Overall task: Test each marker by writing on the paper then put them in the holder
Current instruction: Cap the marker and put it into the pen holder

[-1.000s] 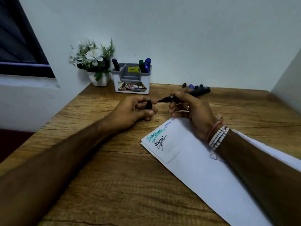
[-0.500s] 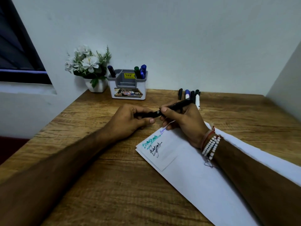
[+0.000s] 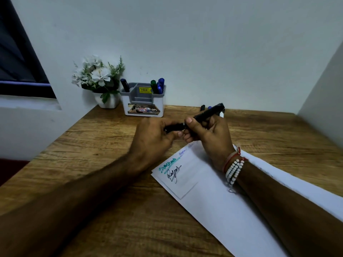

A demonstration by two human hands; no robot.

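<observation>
My right hand [image 3: 209,140] grips a black marker [image 3: 208,113] by its barrel, above the far corner of the white paper [image 3: 219,201]. My left hand [image 3: 154,138] holds the marker's black cap [image 3: 173,127], which sits on the tip end. The paper carries green, blue and black scribbles near its left corner. A grey and white holder [image 3: 143,102] stands at the back of the wooden table [image 3: 111,182] with one dark marker on its left side and green and blue ones on its right. Loose markers [image 3: 203,107] lie behind my right hand, mostly hidden.
A white pot of white flowers [image 3: 98,80] stands left of the holder, in the corner against the wall. A dark window [image 3: 16,58] with a ledge is on the left. A side wall closes the table's right end.
A second ago the cap in my left hand was apart from the marker's bare tip. The two hands came together and the cap now sits on the marker.
</observation>
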